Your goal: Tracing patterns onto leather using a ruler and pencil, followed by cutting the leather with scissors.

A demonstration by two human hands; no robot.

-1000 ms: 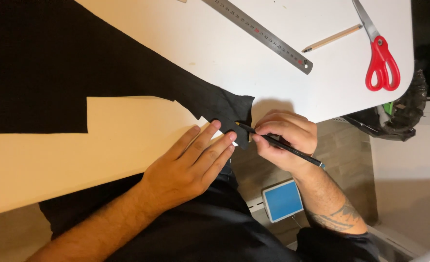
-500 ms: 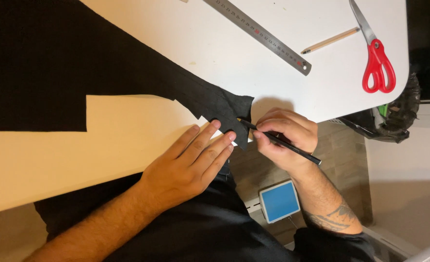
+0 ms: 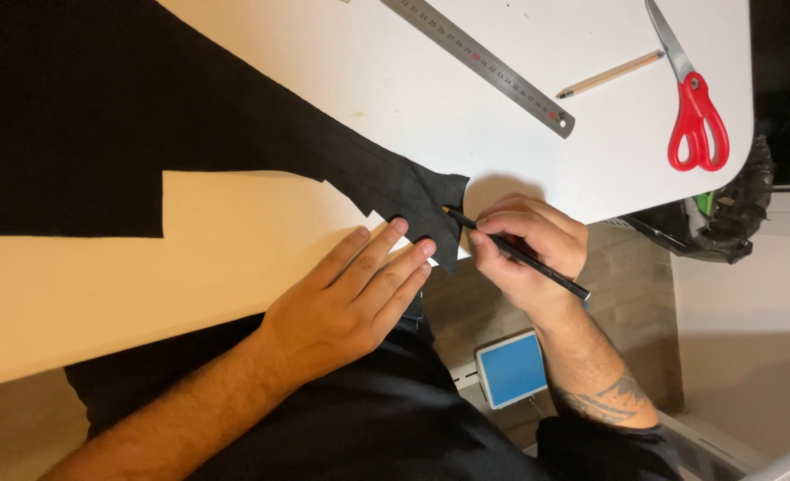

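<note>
Left hand [image 3: 350, 298], fingers flat and spread, presses black cloth [image 3: 234, 116] on the table [image 3: 430, 98]. Right hand [image 3: 528, 245] grips a black pencil [image 3: 515, 254], tip apparently touching the cloth's edge.

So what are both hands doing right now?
Left hand: open, flat on the paper pattern and black fabric.
Right hand: closed on a black pencil.

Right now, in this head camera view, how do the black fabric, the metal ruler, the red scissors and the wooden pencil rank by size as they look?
1. Black fabric, by far the largest.
2. Metal ruler, the longest of the tools, partly cut off at the top edge.
3. Red scissors.
4. Wooden pencil, the thinnest; its length looks close to that of the scissors, so that order is unsure.
</note>
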